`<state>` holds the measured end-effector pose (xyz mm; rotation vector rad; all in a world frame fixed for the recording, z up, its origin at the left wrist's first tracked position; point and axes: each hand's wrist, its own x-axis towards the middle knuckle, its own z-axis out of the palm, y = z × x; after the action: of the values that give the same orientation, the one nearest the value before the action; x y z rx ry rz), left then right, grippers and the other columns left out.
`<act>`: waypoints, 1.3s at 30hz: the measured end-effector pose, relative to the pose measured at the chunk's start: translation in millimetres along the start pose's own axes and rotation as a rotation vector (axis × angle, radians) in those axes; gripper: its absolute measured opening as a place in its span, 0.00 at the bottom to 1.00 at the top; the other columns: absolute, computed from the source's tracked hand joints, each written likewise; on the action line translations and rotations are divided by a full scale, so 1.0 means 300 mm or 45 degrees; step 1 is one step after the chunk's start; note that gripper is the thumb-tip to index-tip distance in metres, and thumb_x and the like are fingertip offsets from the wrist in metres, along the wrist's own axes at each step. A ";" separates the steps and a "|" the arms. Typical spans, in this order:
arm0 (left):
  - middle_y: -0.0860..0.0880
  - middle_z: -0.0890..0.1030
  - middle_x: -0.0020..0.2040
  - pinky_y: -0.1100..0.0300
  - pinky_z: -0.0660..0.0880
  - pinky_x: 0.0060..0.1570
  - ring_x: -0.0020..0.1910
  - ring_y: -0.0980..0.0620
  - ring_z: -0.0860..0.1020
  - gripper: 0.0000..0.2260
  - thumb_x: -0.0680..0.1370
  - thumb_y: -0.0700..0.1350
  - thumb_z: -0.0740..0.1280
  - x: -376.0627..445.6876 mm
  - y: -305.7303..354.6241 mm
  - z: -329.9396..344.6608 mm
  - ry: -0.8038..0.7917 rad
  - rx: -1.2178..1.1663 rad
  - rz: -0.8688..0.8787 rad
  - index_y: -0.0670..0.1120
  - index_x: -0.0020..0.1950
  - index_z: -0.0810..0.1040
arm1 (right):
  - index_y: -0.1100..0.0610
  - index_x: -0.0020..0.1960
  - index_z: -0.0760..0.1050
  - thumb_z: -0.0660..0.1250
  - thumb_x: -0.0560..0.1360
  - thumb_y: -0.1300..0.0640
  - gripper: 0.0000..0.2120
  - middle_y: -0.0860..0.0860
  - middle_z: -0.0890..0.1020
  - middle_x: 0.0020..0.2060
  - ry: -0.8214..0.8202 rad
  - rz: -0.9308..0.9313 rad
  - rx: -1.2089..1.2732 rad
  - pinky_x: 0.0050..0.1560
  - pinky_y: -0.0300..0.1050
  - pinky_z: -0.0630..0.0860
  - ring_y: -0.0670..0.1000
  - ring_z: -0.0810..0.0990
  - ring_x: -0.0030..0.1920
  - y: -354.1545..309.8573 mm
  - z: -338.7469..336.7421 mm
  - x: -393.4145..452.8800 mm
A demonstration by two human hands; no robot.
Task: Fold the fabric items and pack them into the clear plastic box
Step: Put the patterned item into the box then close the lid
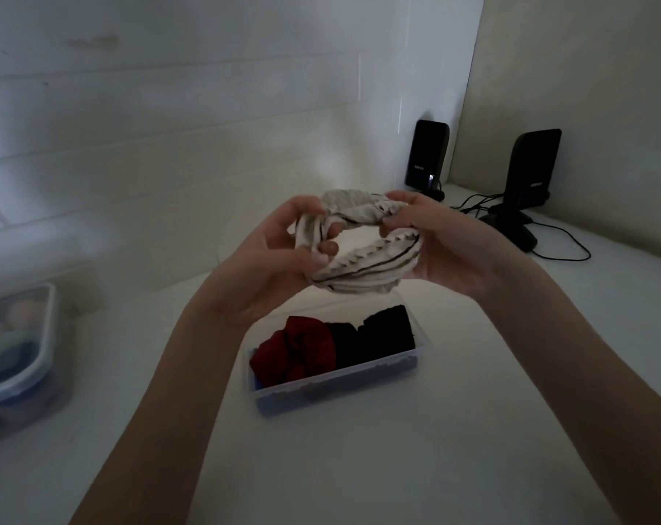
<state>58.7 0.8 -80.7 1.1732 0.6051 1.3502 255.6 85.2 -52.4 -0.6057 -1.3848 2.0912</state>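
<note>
Head view: clear plastic box (336, 388) set on white table (359, 467), red fabric (287, 350) and black fabric (374, 339) packed inside. Above box — cream striped fabric (363, 259) held in air, bunched; left hand (279, 267) and right hand (446, 240) fingers curled closed on it. Far right — two black speakers (427, 157).

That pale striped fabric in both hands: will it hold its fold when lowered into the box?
Probably not unaided. The pale striped fabric sags and bunches between the left hand and right hand, so it looks floppy and light. Likely it will loosen once released.
</note>
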 end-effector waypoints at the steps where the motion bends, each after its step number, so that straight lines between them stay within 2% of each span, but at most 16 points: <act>1: 0.47 0.80 0.42 0.65 0.77 0.41 0.38 0.55 0.78 0.20 0.58 0.30 0.75 -0.017 0.001 0.014 -0.012 0.136 -0.027 0.48 0.45 0.79 | 0.56 0.57 0.67 0.63 0.74 0.67 0.14 0.52 0.80 0.31 0.018 0.015 -0.100 0.30 0.44 0.80 0.49 0.79 0.27 -0.003 -0.009 -0.016; 4: 0.52 0.81 0.39 0.65 0.78 0.40 0.38 0.55 0.80 0.15 0.65 0.30 0.73 -0.058 -0.004 0.064 0.032 0.710 -0.194 0.49 0.43 0.82 | 0.55 0.56 0.69 0.67 0.72 0.66 0.15 0.56 0.82 0.37 0.087 0.074 -0.487 0.29 0.44 0.81 0.53 0.82 0.30 0.015 -0.022 -0.066; 8: 0.48 0.81 0.51 0.55 0.81 0.50 0.47 0.51 0.82 0.17 0.66 0.36 0.75 -0.077 -0.026 0.103 0.155 1.184 -0.330 0.52 0.50 0.79 | 0.53 0.58 0.65 0.67 0.72 0.68 0.20 0.60 0.80 0.48 0.184 0.068 -0.816 0.30 0.48 0.82 0.59 0.85 0.38 0.091 -0.012 -0.083; 10: 0.51 0.76 0.55 0.64 0.78 0.51 0.49 0.56 0.79 0.17 0.66 0.39 0.75 -0.077 -0.044 0.109 0.208 1.415 -0.311 0.54 0.50 0.78 | 0.51 0.56 0.64 0.66 0.71 0.69 0.21 0.58 0.79 0.47 0.220 -0.088 -1.045 0.31 0.46 0.81 0.56 0.83 0.36 0.122 -0.017 -0.077; 12: 0.52 0.70 0.57 0.74 0.70 0.50 0.51 0.59 0.73 0.17 0.67 0.42 0.75 -0.079 -0.059 0.110 0.213 1.591 -0.291 0.56 0.52 0.78 | 0.50 0.51 0.66 0.65 0.69 0.70 0.18 0.53 0.79 0.43 0.221 -0.289 -1.250 0.30 0.41 0.76 0.51 0.79 0.34 0.140 -0.025 -0.074; 15: 0.52 0.67 0.56 0.72 0.68 0.50 0.52 0.55 0.71 0.18 0.67 0.43 0.75 -0.085 -0.078 0.103 0.173 1.697 -0.302 0.54 0.54 0.77 | 0.51 0.46 0.73 0.67 0.67 0.69 0.15 0.47 0.78 0.42 0.132 -0.420 -1.499 0.37 0.34 0.71 0.48 0.76 0.40 0.169 -0.037 -0.071; 17: 0.53 0.66 0.54 0.67 0.68 0.53 0.52 0.55 0.70 0.19 0.66 0.43 0.75 -0.089 -0.089 0.097 0.164 1.755 -0.299 0.53 0.54 0.74 | 0.51 0.49 0.76 0.69 0.68 0.66 0.15 0.46 0.79 0.45 0.132 -0.405 -1.602 0.41 0.32 0.71 0.47 0.76 0.44 0.184 -0.043 -0.070; 19: 0.53 0.67 0.53 0.68 0.67 0.53 0.52 0.55 0.69 0.21 0.66 0.44 0.75 -0.094 -0.098 0.090 0.152 1.798 -0.264 0.52 0.55 0.72 | 0.50 0.54 0.75 0.71 0.69 0.63 0.16 0.46 0.78 0.45 0.125 -0.406 -1.684 0.43 0.34 0.72 0.47 0.76 0.45 0.193 -0.049 -0.072; 21: 0.53 0.67 0.54 0.74 0.65 0.48 0.52 0.57 0.69 0.23 0.66 0.44 0.75 -0.098 -0.105 0.087 0.149 1.815 -0.216 0.50 0.57 0.70 | 0.49 0.55 0.71 0.71 0.70 0.60 0.17 0.46 0.77 0.43 0.101 -0.412 -1.745 0.41 0.39 0.72 0.48 0.76 0.43 0.198 -0.055 -0.076; 23: 0.54 0.67 0.54 0.77 0.65 0.47 0.52 0.58 0.68 0.26 0.66 0.45 0.75 -0.103 -0.109 0.089 0.136 1.838 -0.197 0.49 0.61 0.69 | 0.47 0.56 0.68 0.71 0.70 0.56 0.18 0.46 0.76 0.43 0.107 -0.413 -1.865 0.44 0.42 0.66 0.49 0.74 0.43 0.200 -0.058 -0.078; 25: 0.53 0.68 0.56 0.74 0.65 0.50 0.53 0.57 0.69 0.28 0.67 0.47 0.74 -0.105 -0.115 0.090 0.097 1.874 -0.208 0.50 0.64 0.68 | 0.48 0.57 0.70 0.70 0.71 0.52 0.17 0.46 0.75 0.45 0.121 -0.415 -2.016 0.49 0.43 0.63 0.49 0.71 0.49 0.199 -0.061 -0.073; 27: 0.51 0.71 0.57 0.66 0.68 0.55 0.55 0.55 0.71 0.27 0.68 0.49 0.74 -0.103 -0.117 0.091 0.059 1.904 -0.238 0.51 0.64 0.69 | 0.48 0.57 0.74 0.70 0.70 0.48 0.16 0.45 0.75 0.50 0.103 -0.447 -2.143 0.53 0.46 0.64 0.49 0.69 0.54 0.190 -0.068 -0.066; 31: 0.49 0.69 0.58 0.57 0.70 0.59 0.56 0.52 0.69 0.24 0.69 0.54 0.71 -0.095 -0.120 0.088 0.008 2.055 -0.349 0.49 0.63 0.71 | 0.45 0.59 0.76 0.65 0.72 0.41 0.18 0.42 0.74 0.57 -0.037 -0.418 -2.391 0.54 0.46 0.62 0.47 0.66 0.56 0.155 -0.077 -0.063; 35: 0.50 0.64 0.58 0.58 0.69 0.56 0.52 0.56 0.60 0.21 0.70 0.57 0.69 -0.097 -0.111 0.083 -0.062 2.278 -0.212 0.50 0.59 0.76 | 0.42 0.63 0.74 0.63 0.72 0.38 0.21 0.40 0.73 0.61 -0.196 -0.308 -2.538 0.58 0.47 0.62 0.48 0.65 0.60 0.121 -0.076 -0.050; 37: 0.51 0.66 0.59 0.60 0.67 0.53 0.54 0.54 0.62 0.20 0.71 0.57 0.68 -0.094 -0.105 0.086 -0.141 2.348 -0.166 0.50 0.59 0.77 | 0.41 0.63 0.73 0.64 0.71 0.38 0.21 0.38 0.73 0.62 -0.252 -0.243 -2.546 0.57 0.47 0.61 0.47 0.65 0.60 0.107 -0.075 -0.042; 39: 0.51 0.71 0.58 0.61 0.67 0.53 0.55 0.53 0.67 0.19 0.72 0.56 0.67 -0.088 -0.105 0.085 -0.189 2.364 -0.224 0.49 0.60 0.76 | 0.41 0.63 0.73 0.65 0.71 0.39 0.21 0.37 0.73 0.62 -0.307 -0.203 -2.596 0.57 0.47 0.61 0.47 0.64 0.61 0.092 -0.070 -0.037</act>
<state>89.3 -25.7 -107.1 2.4542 1.9316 0.1870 271.7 83.4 -85.0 -0.7742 -3.1436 -0.1039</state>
